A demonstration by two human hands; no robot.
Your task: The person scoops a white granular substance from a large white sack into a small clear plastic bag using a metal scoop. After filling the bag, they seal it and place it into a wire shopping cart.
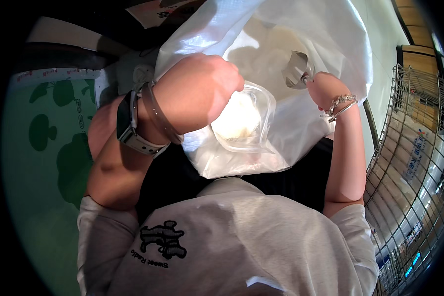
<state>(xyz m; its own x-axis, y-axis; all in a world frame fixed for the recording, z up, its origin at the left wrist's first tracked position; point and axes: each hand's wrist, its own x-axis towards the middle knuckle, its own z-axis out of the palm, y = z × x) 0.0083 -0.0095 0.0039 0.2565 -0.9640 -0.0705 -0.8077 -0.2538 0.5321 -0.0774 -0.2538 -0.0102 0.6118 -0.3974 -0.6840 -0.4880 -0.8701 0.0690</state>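
Note:
A large white woven plastic sack [301, 137] stands with its mouth spread wide before me. Pale, fine loose contents [270, 44] fill its inside; whether they are grain or powder cannot be made out. My left hand [199, 90] grips the upper edge of a clear plastic bag [268, 127] at the sack's near side. A brightly lit white mass [240, 116] sits inside that bag. In my right hand [327, 88] is the handle of a shiny metal scoop [296, 70]. Its bowl is in the sack's mouth, to the right of the clear bag.
To my right stands a metal wire basket or cage [403, 148] holding packaged goods. A green printed panel [44, 166] lies to my left. Beyond the sack at top left is a printed packet [159, 14]. A pale shoe [143, 74] shows left of the sack.

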